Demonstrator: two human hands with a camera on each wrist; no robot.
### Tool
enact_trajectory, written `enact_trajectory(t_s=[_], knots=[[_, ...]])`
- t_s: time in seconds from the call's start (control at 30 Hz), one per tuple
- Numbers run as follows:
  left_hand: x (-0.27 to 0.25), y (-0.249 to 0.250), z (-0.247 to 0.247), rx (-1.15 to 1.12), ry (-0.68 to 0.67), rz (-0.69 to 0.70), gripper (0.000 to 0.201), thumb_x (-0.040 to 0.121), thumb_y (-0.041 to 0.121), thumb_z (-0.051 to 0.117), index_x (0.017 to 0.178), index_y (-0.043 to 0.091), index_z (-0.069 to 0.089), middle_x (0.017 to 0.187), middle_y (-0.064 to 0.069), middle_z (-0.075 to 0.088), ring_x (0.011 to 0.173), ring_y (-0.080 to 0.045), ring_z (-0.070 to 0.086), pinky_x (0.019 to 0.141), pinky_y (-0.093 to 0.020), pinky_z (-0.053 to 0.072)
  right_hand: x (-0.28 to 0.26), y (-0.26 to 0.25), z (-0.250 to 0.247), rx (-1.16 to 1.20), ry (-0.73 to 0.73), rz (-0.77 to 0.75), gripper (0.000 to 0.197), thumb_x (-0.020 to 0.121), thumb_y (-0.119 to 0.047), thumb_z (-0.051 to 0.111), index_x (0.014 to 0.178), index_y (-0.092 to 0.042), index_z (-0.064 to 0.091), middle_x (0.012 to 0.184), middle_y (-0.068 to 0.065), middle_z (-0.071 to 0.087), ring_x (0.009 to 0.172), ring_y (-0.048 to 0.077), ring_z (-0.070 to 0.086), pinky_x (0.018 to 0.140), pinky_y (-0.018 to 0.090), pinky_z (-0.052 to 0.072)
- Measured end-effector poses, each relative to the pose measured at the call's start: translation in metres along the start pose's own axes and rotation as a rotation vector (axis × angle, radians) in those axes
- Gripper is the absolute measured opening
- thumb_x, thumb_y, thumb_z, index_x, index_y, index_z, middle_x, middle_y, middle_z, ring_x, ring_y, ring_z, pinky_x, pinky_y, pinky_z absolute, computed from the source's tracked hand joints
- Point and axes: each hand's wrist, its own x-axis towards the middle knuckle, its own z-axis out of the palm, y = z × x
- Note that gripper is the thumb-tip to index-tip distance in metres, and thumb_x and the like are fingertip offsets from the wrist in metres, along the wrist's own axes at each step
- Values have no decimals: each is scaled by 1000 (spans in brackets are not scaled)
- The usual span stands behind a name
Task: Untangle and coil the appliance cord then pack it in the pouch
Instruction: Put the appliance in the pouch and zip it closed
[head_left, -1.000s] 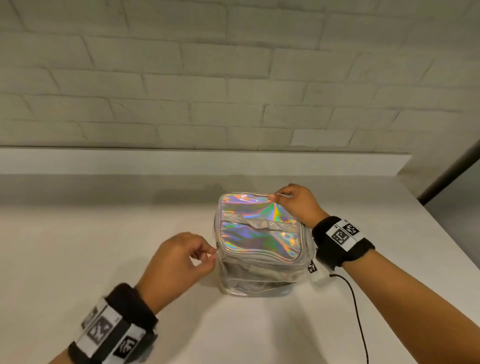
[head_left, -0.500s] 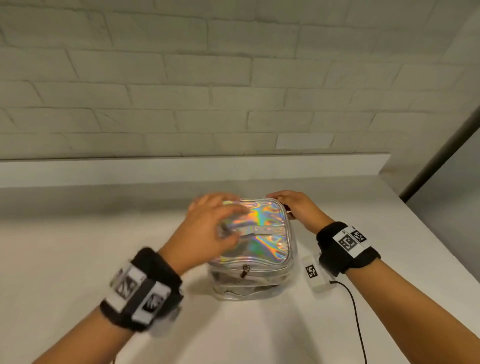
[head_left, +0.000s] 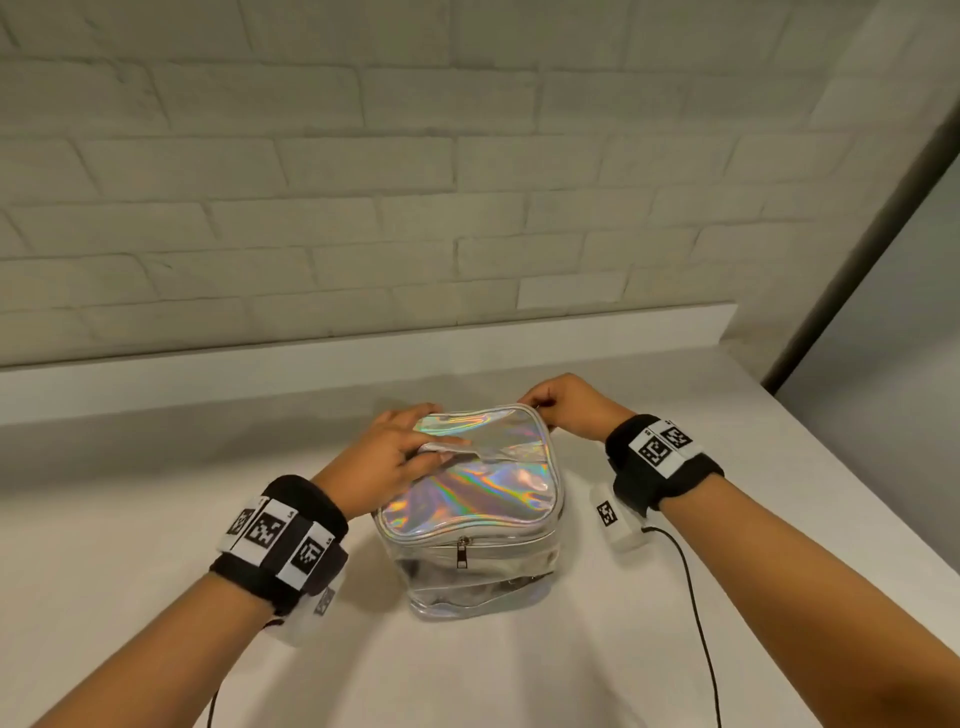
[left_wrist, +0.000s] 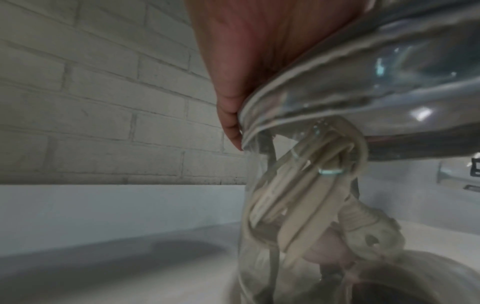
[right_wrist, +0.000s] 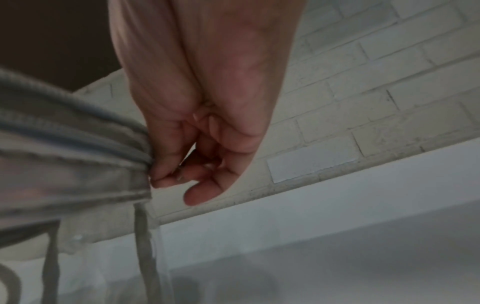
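The pouch (head_left: 478, 488), with a holographic lid and clear walls, stands on the white table (head_left: 156, 545). My left hand (head_left: 400, 452) lies on the left part of the lid, thumb and forefinger pinching the lid's flat strap (head_left: 488, 451). At the far right corner, my right hand (head_left: 566, 410) pinches the lid's zipped edge (right_wrist: 78, 148) between thumb and fingertips. Through the clear wall, the beige appliance cord (left_wrist: 311, 195) shows bundled inside the pouch, its plug (left_wrist: 371, 232) low on the right. A zipper pull (head_left: 461, 553) hangs on the front wall.
A raised white ledge (head_left: 363, 353) and a brick wall (head_left: 363, 208) close off the back. The table's right edge (head_left: 883, 499) runs diagonally near my right arm. Thin black wrist-camera cables (head_left: 696, 597) trail from both wrists toward me.
My left hand left the pouch's left side and came up onto the lid, taking the strap. My right hand stayed at the far right corner.
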Motion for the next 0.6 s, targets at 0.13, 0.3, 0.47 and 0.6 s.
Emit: enact_trajectory(t_s=[0.13,0.3,0.47,0.6], knots=[[6,-8,6,-42,50,-15,69,75,77,24,113,33,62,134,-1,49,118,-25,43,104,-31,30,-10,-13,-9,-310,96,-95,13,83,-5,60,91,-1,70,89,9,68,78,16,60,68,23,41],[8,-10,9,-24,62,-70,52,77,58,35,110,33,65,124,-1,52,111,-24,44,103,-35,34,-41,-20,-13,-509,24,-49,12,88,-9,50,85,-12,62,92,9,64,83,25,58,68,26,39],[4,2,10,38,16,-7,52,75,58,28,112,43,61,124,0,46,108,-21,38,94,-19,22,-65,-10,-19,-51,-59,61,29,93,-1,39,75,-20,52,69,6,61,58,16,62,52,22,50],[3,3,9,-16,28,-20,35,73,60,28,100,68,49,117,3,44,102,-14,32,92,-18,21,-89,-9,-26,-100,-95,43,13,91,-3,47,85,-6,59,66,3,64,63,15,59,59,12,43]])
